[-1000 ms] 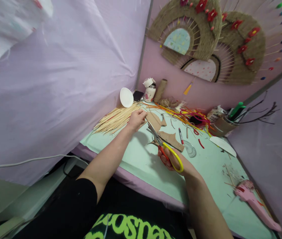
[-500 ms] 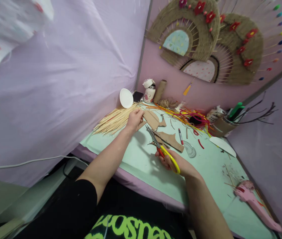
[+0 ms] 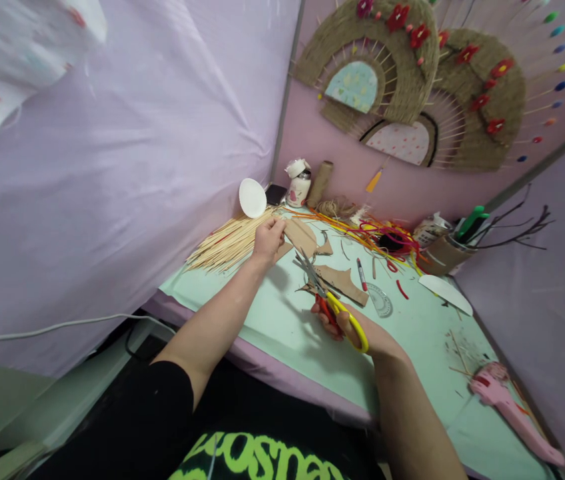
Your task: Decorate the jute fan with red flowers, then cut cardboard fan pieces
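My left hand (image 3: pixel 269 241) is closed in a pinch at the near left edge of a brown cardboard piece (image 3: pixel 301 237). The fingertips are partly hidden behind the hand. In my right hand (image 3: pixel 335 320) is a pair of scissors (image 3: pixel 317 280) with one yellow and one red handle. Its blades are slightly apart and point toward the cardboard, close to its lower edge. Below the blades lie more cardboard offcuts (image 3: pixel 345 283), one with a jagged edge. A red-and-white marker (image 3: pixel 361 273) and a clear protractor (image 3: pixel 379 300) rest to the right of them.
Thin wooden sticks (image 3: pixel 227 243) are heaped left of my left hand. Behind stand a white bottle (image 3: pixel 298 187) and a twine roll (image 3: pixel 321 183). Coloured strands (image 3: pixel 387 237) tangle at the back, beside a pen holder (image 3: pixel 442 253). A pink glue gun (image 3: pixel 512 410) lies far right.
The scissor blades have parted a little, and the yellow handle has swung slightly right and down. My left hand has shifted only marginally left with the cardboard.
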